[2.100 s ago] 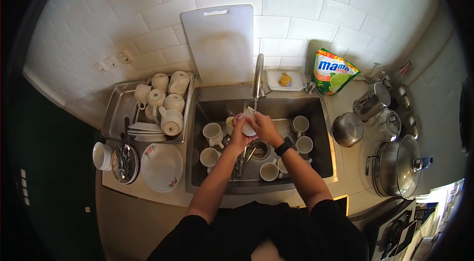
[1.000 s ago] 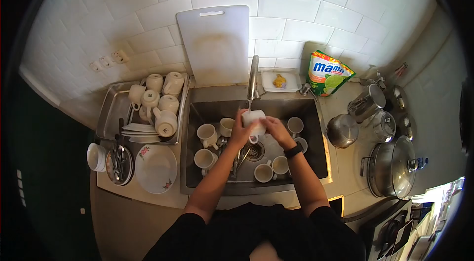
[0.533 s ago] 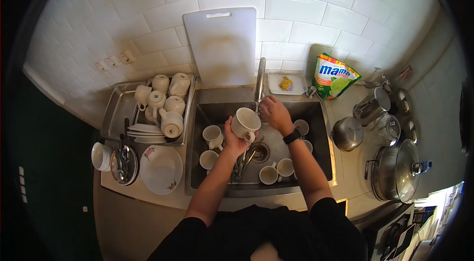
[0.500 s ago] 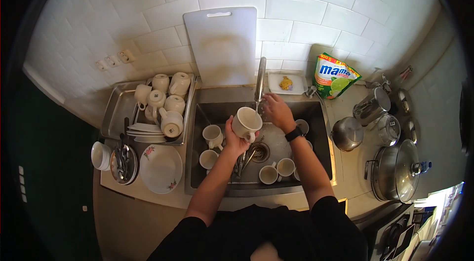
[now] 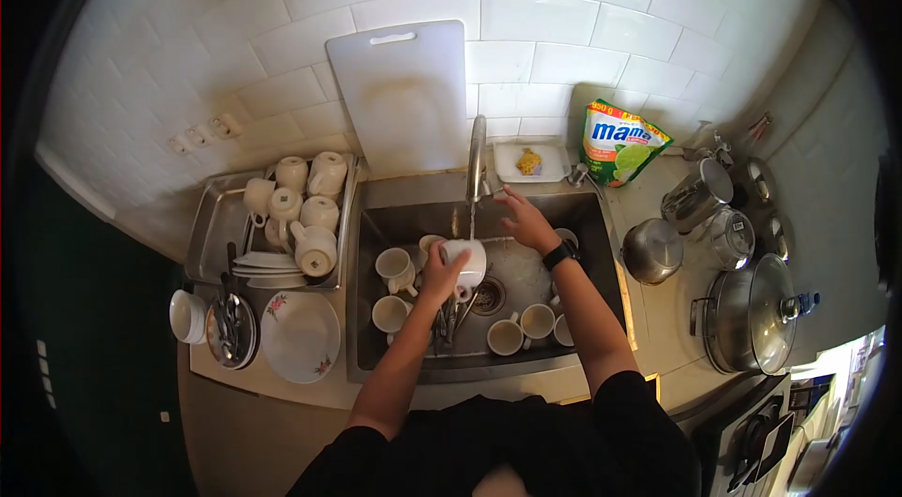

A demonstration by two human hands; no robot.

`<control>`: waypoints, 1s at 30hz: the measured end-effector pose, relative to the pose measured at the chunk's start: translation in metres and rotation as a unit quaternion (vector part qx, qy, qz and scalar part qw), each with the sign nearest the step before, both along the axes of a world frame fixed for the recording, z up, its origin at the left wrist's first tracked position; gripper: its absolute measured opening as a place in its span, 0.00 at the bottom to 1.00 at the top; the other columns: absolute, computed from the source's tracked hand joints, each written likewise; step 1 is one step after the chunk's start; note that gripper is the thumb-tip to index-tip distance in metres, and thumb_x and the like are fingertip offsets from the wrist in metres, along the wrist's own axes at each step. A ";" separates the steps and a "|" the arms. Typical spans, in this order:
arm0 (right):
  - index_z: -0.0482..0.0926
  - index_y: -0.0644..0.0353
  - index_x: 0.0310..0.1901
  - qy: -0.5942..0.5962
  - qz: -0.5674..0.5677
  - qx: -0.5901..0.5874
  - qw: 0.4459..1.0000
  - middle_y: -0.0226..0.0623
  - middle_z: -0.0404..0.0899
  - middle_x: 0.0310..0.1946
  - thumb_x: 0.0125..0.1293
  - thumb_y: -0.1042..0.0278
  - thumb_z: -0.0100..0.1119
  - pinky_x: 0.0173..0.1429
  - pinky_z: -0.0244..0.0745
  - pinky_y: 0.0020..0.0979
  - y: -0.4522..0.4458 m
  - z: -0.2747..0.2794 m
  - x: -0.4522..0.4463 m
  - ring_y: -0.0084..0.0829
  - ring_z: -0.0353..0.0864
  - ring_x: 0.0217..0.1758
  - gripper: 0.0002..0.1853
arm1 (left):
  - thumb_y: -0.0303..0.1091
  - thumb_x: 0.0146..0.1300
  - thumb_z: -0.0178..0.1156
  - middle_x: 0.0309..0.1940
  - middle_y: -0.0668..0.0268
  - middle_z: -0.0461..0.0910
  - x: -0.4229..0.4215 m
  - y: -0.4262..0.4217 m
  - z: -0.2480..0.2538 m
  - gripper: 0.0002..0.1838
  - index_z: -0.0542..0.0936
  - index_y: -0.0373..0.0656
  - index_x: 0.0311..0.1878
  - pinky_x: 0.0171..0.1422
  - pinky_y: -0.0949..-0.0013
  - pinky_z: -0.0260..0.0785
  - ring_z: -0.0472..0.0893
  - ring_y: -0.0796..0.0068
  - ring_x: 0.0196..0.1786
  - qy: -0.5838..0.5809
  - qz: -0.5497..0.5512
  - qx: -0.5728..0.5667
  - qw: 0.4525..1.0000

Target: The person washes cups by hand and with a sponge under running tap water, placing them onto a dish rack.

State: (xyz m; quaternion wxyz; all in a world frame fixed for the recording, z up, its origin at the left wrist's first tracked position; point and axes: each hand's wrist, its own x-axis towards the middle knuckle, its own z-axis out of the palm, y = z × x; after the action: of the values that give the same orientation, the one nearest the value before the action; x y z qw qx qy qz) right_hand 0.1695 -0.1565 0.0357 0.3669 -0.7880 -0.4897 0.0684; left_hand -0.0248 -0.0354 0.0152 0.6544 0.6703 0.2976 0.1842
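Observation:
My left hand grips a white cup tilted above the sink, just below the faucet. A thin stream of water runs from the spout beside the cup. My right hand is raised at the right of the faucet, its fingers apart, near the lever, with nothing in it; whether it touches the lever I cannot tell. Several other white cups stand in the steel sink, on both sides of the drain. Cutlery lies left of the drain.
A steel rack at the left holds upturned cups and small plates. Nearby are a floral plate, stacked bowls and cutlery. Behind are a cutting board, sponge dish and green soap pouch. Steel pots stand right.
My left hand has tipped the cup over, where its opening faced up before. My right hand has stayed beside the faucet with its fingers more spread. The whole view has shifted slightly.

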 end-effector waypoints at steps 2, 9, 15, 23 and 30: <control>0.72 0.60 0.48 0.001 -0.018 0.042 0.999 0.51 0.63 0.57 0.51 0.73 0.55 0.59 0.64 0.39 -0.002 0.003 0.000 0.48 0.68 0.56 0.19 | 0.45 0.47 0.65 0.47 0.52 0.69 -0.013 -0.008 0.020 0.33 0.65 0.43 0.55 0.52 0.59 0.66 0.73 0.53 0.50 0.117 -0.020 0.190 0.975; 0.78 0.62 0.31 0.031 -0.162 0.085 0.983 0.49 0.73 0.40 0.54 0.70 0.54 0.48 0.71 0.40 0.009 0.041 0.038 0.46 0.74 0.41 0.06 | 0.45 0.40 0.67 0.45 0.51 0.64 -0.048 -0.020 0.025 0.35 0.68 0.52 0.55 0.47 0.54 0.68 0.72 0.49 0.46 0.158 -0.062 0.413 0.895; 0.79 0.60 0.32 -0.184 -0.126 -0.111 0.968 0.48 0.78 0.32 0.52 0.67 0.53 0.44 0.71 0.41 0.057 -0.013 0.139 0.49 0.76 0.36 0.09 | 0.45 0.39 0.68 0.44 0.51 0.67 -0.067 -0.029 0.027 0.37 0.67 0.51 0.57 0.48 0.57 0.67 0.72 0.51 0.46 0.103 -0.079 0.328 0.936; 0.80 0.60 0.34 -0.166 -0.105 -0.332 0.922 0.47 0.79 0.37 0.45 0.66 0.59 0.48 0.72 0.40 0.081 -0.047 0.179 0.46 0.78 0.42 0.13 | 0.44 0.39 0.69 0.45 0.53 0.67 -0.080 -0.020 0.019 0.37 0.68 0.50 0.56 0.51 0.59 0.67 0.72 0.54 0.47 0.115 -0.045 0.227 0.966; 0.79 0.60 0.37 -0.042 -0.097 -0.217 0.971 0.47 0.79 0.34 0.48 0.69 0.58 0.43 0.74 0.37 0.068 0.021 0.161 0.44 0.79 0.37 0.12 | 0.42 0.42 0.69 0.46 0.52 0.68 -0.082 -0.009 0.026 0.34 0.67 0.49 0.55 0.52 0.59 0.66 0.72 0.53 0.48 0.109 -0.017 0.214 0.970</control>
State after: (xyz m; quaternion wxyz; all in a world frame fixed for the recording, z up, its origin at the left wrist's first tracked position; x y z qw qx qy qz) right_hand 0.3304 -0.0880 0.0565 0.1715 -0.8946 -0.3992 0.1042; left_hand -0.1070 -0.0446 0.0410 0.4621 0.8160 0.3090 0.1584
